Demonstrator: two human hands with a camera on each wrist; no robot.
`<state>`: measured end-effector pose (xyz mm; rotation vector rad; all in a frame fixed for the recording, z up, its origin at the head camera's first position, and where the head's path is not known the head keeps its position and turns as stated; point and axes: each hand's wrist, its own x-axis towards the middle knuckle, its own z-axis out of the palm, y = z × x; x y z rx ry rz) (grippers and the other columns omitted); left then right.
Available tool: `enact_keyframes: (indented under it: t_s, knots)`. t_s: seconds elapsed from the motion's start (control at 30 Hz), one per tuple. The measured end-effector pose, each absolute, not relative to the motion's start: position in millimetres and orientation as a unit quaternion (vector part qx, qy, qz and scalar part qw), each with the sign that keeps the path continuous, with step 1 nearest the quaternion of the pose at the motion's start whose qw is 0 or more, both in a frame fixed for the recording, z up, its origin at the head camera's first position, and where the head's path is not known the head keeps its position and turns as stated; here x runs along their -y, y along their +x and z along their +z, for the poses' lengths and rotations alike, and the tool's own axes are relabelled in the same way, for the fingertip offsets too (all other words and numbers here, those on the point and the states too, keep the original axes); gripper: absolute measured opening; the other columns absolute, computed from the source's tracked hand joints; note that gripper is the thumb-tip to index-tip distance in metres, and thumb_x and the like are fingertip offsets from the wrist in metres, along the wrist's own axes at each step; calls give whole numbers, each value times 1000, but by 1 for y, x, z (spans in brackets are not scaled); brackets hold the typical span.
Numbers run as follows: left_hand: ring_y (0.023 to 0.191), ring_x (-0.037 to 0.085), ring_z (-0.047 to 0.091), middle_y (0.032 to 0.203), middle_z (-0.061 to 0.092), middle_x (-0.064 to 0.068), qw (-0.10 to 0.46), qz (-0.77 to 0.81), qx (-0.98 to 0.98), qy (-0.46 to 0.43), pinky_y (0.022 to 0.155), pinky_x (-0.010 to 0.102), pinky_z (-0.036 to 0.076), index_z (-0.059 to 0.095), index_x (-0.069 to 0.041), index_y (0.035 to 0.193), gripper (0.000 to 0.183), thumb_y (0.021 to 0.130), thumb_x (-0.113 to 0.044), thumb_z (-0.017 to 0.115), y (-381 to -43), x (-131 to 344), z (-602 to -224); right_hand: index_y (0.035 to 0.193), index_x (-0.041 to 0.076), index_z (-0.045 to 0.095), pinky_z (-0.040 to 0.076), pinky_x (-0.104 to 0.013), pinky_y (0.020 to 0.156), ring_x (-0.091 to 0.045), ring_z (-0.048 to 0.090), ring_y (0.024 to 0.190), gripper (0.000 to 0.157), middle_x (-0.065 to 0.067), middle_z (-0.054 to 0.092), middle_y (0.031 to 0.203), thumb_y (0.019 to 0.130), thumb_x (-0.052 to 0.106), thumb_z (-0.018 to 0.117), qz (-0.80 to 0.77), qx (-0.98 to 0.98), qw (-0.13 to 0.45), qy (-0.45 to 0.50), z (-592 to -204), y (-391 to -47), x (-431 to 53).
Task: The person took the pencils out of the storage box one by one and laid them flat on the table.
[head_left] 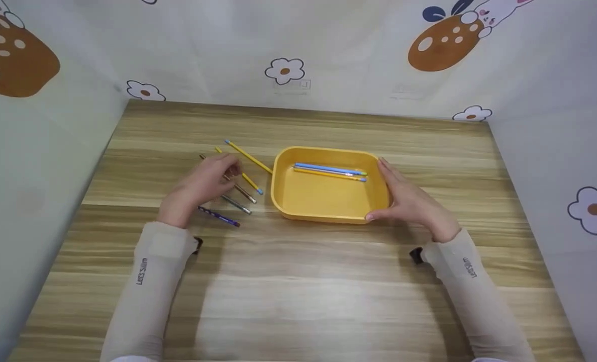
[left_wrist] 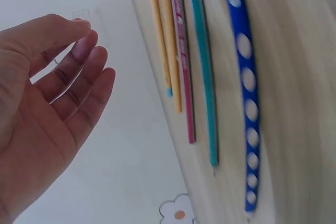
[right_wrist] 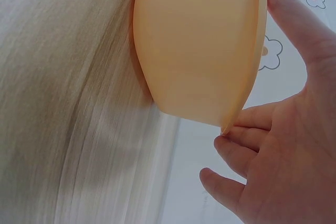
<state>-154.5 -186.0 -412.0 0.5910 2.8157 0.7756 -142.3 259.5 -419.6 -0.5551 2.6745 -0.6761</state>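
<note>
My left hand hovers over several loose pencils, its fingers loosely bent with nothing between them. Beneath and around it lie two yellow pencils, a maroon pencil, a teal pencil and a dark blue pencil with pale dots. One yellow pencil reaches the left wall of a yellow plastic box. Inside the box, a blue pencil and a yellow pencil lie side by side along the far wall. My right hand grips the box's right end, thumb at the near corner, fingers at the far one.
The wooden tabletop carries everything. Pale curtain-like walls with flower and rabbit prints rise behind it and on both sides. Small black pieces stick out at the sleeve cuffs.
</note>
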Motion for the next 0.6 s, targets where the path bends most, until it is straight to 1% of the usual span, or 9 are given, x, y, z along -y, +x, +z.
enact_keyframes:
  t_s: [0.13,0.37,0.53,0.6]
  knots:
    - [107,30,61,114,64,11,90,277,-934,208,95,44,52,62,-3,117,25,91,-6,64,-159,170,-406,161,10,3,16,-54,125,-33,9,156,135,-6,-1,170,65,66,82,-234,-939,162,-195,-420,-143,-259]
    - [108,28,61,114,66,9,105,283,-927,222,95,42,52,61,-9,117,23,94,-14,63,-170,139,-396,161,10,3,16,-54,125,-33,8,156,135,-6,-2,169,66,63,83,-232,-939,162,-197,-421,-144,-259]
    - [111,28,61,116,65,9,123,268,-925,240,98,40,52,60,-8,118,24,95,-15,64,-179,117,-389,161,9,4,15,-54,125,-34,7,156,134,-5,-2,169,66,62,84,-234,-939,159,-197,-421,-143,-260]
    - [112,27,60,118,64,8,129,263,-924,247,98,40,51,60,-9,118,24,96,-17,64,-183,110,-387,160,9,4,14,-54,125,-34,7,156,135,-6,-2,169,66,62,84,-236,-938,160,-196,-421,-143,-260]
